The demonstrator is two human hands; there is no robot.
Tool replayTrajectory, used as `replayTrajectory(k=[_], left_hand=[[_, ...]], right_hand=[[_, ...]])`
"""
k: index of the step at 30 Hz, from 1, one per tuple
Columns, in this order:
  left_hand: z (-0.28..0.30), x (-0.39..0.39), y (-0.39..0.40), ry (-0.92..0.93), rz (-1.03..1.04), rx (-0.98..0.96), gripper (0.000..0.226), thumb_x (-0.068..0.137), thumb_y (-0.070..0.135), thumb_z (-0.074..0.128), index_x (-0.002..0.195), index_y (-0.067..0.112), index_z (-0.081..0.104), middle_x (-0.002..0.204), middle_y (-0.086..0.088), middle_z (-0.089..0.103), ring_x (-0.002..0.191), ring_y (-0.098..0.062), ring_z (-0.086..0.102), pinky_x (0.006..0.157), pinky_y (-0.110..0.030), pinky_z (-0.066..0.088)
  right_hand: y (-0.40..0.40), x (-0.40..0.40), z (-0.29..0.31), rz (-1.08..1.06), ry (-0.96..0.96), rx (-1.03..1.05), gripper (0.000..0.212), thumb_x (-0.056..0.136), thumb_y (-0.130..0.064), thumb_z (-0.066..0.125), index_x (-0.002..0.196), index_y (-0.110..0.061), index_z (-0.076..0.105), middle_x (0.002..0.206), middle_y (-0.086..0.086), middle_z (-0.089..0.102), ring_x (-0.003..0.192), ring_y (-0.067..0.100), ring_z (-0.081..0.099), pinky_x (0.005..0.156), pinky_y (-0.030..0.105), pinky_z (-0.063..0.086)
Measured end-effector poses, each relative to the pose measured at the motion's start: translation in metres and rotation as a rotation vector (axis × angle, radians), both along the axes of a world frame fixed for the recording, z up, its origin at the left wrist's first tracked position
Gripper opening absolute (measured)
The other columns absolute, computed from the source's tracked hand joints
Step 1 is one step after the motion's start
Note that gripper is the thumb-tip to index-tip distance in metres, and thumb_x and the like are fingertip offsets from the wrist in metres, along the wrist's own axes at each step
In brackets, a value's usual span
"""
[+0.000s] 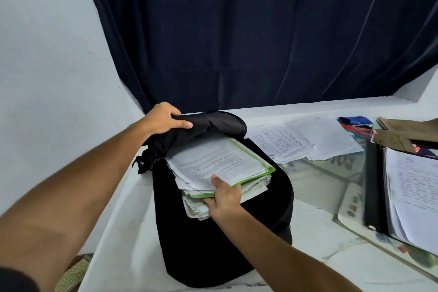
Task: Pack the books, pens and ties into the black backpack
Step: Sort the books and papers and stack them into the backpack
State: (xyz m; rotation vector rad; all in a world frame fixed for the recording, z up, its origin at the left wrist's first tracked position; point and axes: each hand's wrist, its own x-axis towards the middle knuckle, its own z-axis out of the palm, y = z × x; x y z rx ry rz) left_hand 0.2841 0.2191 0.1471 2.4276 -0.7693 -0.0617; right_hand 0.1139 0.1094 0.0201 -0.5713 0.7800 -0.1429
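We judge the book-loading step in hand: a stack of books, green-edged, sits half inside the black backpack. Our right hand clamps its near edge, thumb above, fingers beneath. Our left hand grips the flap, fingers curled, beyond the stack. Next move calls for pushing the stack deeper. Pens lie well right.

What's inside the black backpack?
A stack of books and papers, topped by a green-edged one, sticks halfway out of the black backpack. Anything deeper inside is hidden by the stack and the dark fabric.
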Motion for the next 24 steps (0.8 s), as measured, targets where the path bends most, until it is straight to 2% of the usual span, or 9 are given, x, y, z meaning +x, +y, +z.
replayTrajectory(k=[5, 8, 10, 12, 14, 17, 19, 21, 24], left_hand=[[-0.013, 0.004, 0.004, 0.007, -0.004, 0.000, 0.052, 0.072, 0.040, 0.084, 0.049, 0.015, 0.044, 0.053, 0.002, 0.032, 0.052, -0.014, 0.031, 0.055, -0.029, 0.025], [-0.022, 0.002, 0.004, -0.024, 0.002, 0.026, 0.053, 0.069, 0.040, 0.086, 0.055, 0.008, 0.046, 0.056, -0.004, 0.034, 0.056, -0.018, 0.032, 0.056, -0.030, 0.025], [-0.029, -0.001, 0.004, -0.054, -0.007, 0.064, 0.054, 0.064, 0.040, 0.088, 0.054, 0.008, 0.045, 0.057, -0.003, 0.035, 0.056, -0.017, 0.033, 0.055, -0.031, 0.025], [-0.035, -0.002, 0.004, -0.076, 0.004, 0.120, 0.051, 0.059, 0.040, 0.091, 0.054, 0.011, 0.050, 0.059, -0.003, 0.043, 0.057, -0.018, 0.038, 0.056, -0.031, 0.029], [-0.038, -0.004, 0.000, -0.084, 0.024, 0.194, 0.046, 0.054, 0.042, 0.093, 0.063, 0.011, 0.060, 0.069, -0.005, 0.057, 0.064, -0.021, 0.050, 0.061, -0.034, 0.040], [-0.037, -0.013, -0.016, -0.071, 0.002, 0.233, 0.046, 0.048, 0.047, 0.094, 0.073, 0.018, 0.069, 0.084, -0.001, 0.068, 0.080, -0.019, 0.062, 0.074, -0.037, 0.051], [-0.034, -0.022, -0.030, -0.069, -0.024, 0.204, 0.053, 0.040, 0.059, 0.090, 0.076, 0.027, 0.069, 0.085, 0.008, 0.068, 0.083, -0.012, 0.063, 0.078, -0.036, 0.053], [-0.033, -0.033, -0.050, -0.057, -0.063, 0.132, 0.064, 0.032, 0.072, 0.082, 0.079, 0.030, 0.068, 0.085, 0.012, 0.068, 0.084, -0.007, 0.062, 0.078, -0.033, 0.052], [-0.039, -0.058, -0.089, -0.033, -0.153, 0.035, 0.052, 0.045, 0.064, 0.082, 0.080, 0.026, 0.070, 0.082, 0.011, 0.069, 0.082, -0.006, 0.063, 0.076, -0.027, 0.050]], right_hand=[[0.006, 0.007, 0.001, 0.130, -0.062, -0.128, 0.057, 0.090, -0.008, 0.065, 0.140, -0.006, 0.038, 0.129, 0.015, 0.054, 0.107, 0.036, 0.061, 0.085, 0.049, 0.056], [-0.006, 0.000, 0.013, 0.309, -0.039, -0.029, 0.068, 0.083, -0.015, 0.076, 0.136, -0.002, 0.037, 0.138, 0.020, 0.045, 0.118, 0.047, 0.053, 0.074, 0.058, 0.057], [-0.018, -0.009, 0.020, 0.488, -0.076, 0.008, 0.068, 0.082, -0.017, 0.077, 0.137, -0.003, 0.041, 0.144, 0.031, 0.038, 0.119, 0.051, 0.052, 0.062, 0.057, 0.058], [-0.032, -0.020, 0.022, 0.649, -0.094, 0.003, 0.066, 0.087, -0.021, 0.072, 0.139, -0.002, 0.037, 0.139, 0.039, 0.039, 0.108, 0.049, 0.059, 0.063, 0.052, 0.059], [-0.048, -0.032, 0.025, 0.796, -0.091, -0.031, 0.065, 0.091, -0.025, 0.066, 0.139, 0.004, 0.033, 0.122, 0.042, 0.051, 0.102, 0.047, 0.061, 0.067, 0.046, 0.059], [-0.073, -0.047, 0.029, 0.962, -0.076, -0.131, 0.044, 0.094, -0.024, 0.062, 0.117, 0.009, 0.045, 0.115, 0.040, 0.059, 0.110, 0.045, 0.056, 0.071, 0.042, 0.059], [-0.090, -0.055, 0.032, 1.014, -0.079, -0.198, 0.032, 0.093, -0.024, 0.061, 0.102, 0.006, 0.053, 0.099, 0.033, 0.068, 0.101, 0.041, 0.064, 0.070, 0.040, 0.061], [-0.110, -0.064, 0.037, 1.012, -0.082, -0.311, 0.030, 0.093, -0.024, 0.061, 0.101, 0.004, 0.054, 0.091, 0.025, 0.069, 0.086, 0.035, 0.072, 0.071, 0.038, 0.061], [-0.144, -0.079, 0.042, 0.886, -0.077, -0.488, 0.030, 0.094, -0.021, 0.060, 0.111, 0.003, 0.053, 0.092, 0.022, 0.069, 0.073, 0.031, 0.072, 0.070, 0.038, 0.061]])
